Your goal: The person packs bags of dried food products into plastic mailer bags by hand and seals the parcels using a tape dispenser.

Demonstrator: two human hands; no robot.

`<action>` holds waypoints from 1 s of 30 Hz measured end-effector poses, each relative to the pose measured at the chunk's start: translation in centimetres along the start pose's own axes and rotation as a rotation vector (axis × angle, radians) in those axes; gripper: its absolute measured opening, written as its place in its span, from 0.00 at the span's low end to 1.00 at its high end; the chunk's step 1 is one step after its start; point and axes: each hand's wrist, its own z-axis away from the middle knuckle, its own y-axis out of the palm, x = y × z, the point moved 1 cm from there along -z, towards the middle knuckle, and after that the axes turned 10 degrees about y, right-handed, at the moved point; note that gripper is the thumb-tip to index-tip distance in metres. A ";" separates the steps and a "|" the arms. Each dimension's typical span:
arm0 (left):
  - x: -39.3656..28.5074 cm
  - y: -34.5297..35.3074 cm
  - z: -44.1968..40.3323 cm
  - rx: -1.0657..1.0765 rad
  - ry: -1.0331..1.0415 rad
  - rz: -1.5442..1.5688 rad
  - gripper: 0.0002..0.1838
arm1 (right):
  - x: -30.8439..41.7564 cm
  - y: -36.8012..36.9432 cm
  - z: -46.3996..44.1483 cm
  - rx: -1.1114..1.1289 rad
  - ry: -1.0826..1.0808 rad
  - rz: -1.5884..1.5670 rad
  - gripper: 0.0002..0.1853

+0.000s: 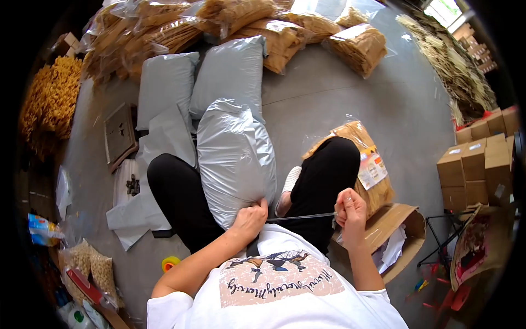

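A full grey plastic mailer bag (233, 159) lies between the knees, its near end close to the body. My left hand (251, 220) is closed on the near edge of this bag. A thin clear strip (301, 217) stretches from there across to my right hand (350, 209), which is raised over the right thigh with its fingers pinched on the strip's end. Two more filled grey bags, one at the left (164, 88) and one beside it (230, 74), lie just beyond the first.
Flat grey bags (167, 137) lie left of the knees, near a yellow tape roll (170, 263). A clear-wrapped brown pack (378, 189) and an open carton (413, 219) are at the right. Stacked boxes (466, 164) stand farther right; wrapped bundles (274, 41) lie ahead.
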 end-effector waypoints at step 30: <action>3.1 -5.1 -8.7 -0.167 0.261 -0.293 0.28 | 4.1 0.3 1.4 -0.364 -0.386 0.614 0.16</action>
